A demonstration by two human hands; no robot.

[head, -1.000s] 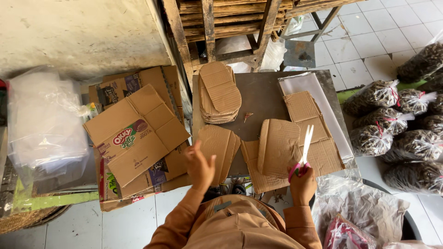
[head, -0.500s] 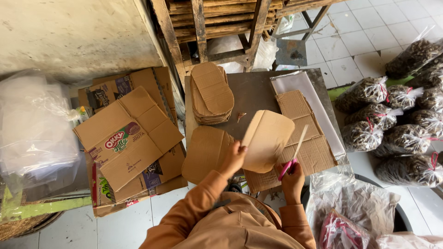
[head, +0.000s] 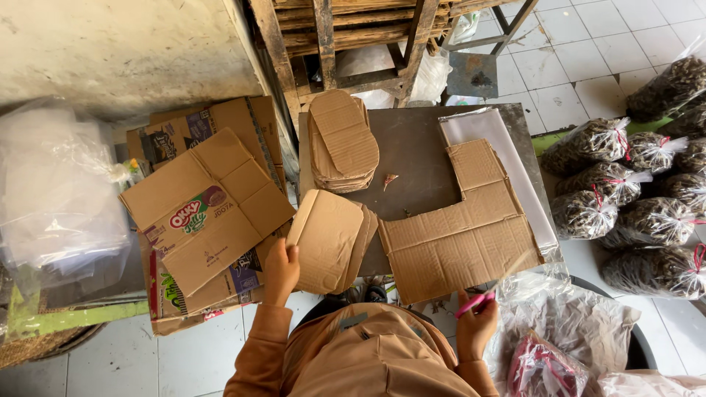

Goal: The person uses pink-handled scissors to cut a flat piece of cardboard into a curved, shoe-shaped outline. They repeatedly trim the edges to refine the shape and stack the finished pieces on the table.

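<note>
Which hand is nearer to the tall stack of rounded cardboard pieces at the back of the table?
Left. The left hand is below the stack, holding a cut piece; the right hand is farther, at the table's near right.

I work in a small packing workshop, on a white tiled floor [head: 588, 66] against a rough plaster wall [head: 110, 51]. My low table [head: 412, 154] carries stacks of cut cardboard [head: 344, 143], with flattened boxes [head: 206, 206] piled beside it. Tied clear bags of dried goods [head: 625, 184] lie heaped to one side, loose plastic bags [head: 59, 191] to the other, and a wooden rack [head: 353, 37] stands behind.
</note>
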